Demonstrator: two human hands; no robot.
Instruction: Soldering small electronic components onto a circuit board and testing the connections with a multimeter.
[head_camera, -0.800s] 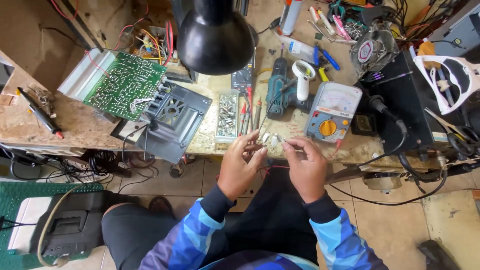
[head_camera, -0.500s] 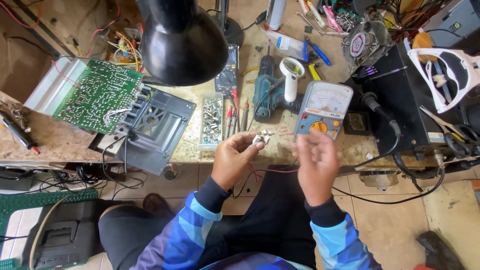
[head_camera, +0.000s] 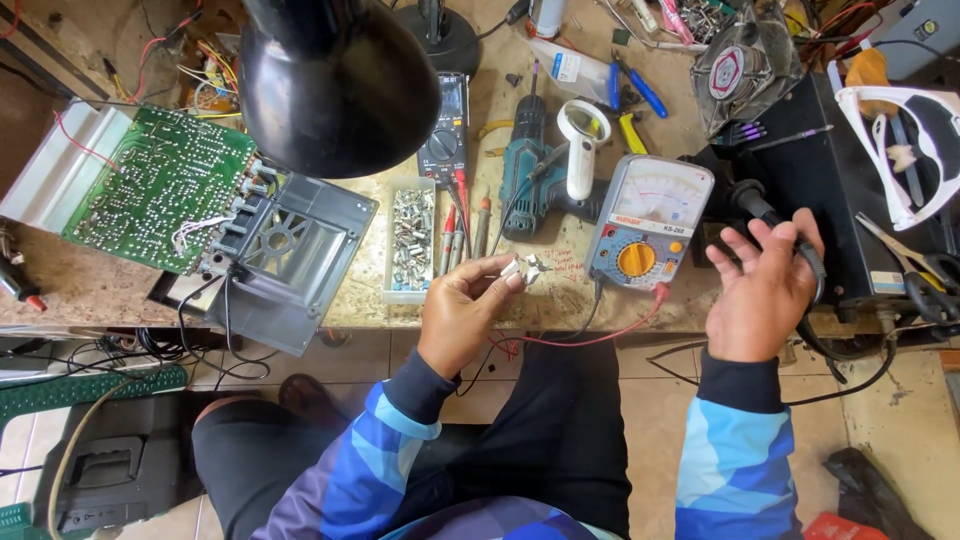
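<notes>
My left hand (head_camera: 465, 310) pinches a small silvery electronic component (head_camera: 524, 268) over the front edge of the workbench, just left of an analog multimeter (head_camera: 645, 218). My right hand (head_camera: 765, 285) is out to the right with fingers spread, reaching onto a black-handled soldering iron (head_camera: 775, 220) that rests on a black box; whether the fingers grip it is not clear. Red test leads (head_camera: 590, 335) hang from the meter between my hands.
A black desk lamp shade (head_camera: 335, 80) hangs over the bench. A green circuit board (head_camera: 150, 185) with a grey metal frame (head_camera: 290, 255) lies left. A tray of small parts (head_camera: 408, 240), a cordless drill (head_camera: 528, 180), a magnifier (head_camera: 582, 135), a fan (head_camera: 745, 70) and scissors (head_camera: 920, 265) crowd the bench.
My hands have parted. The right hand let go of the small component and moved right to the soldering iron; the left hand keeps the component near the bench edge.
</notes>
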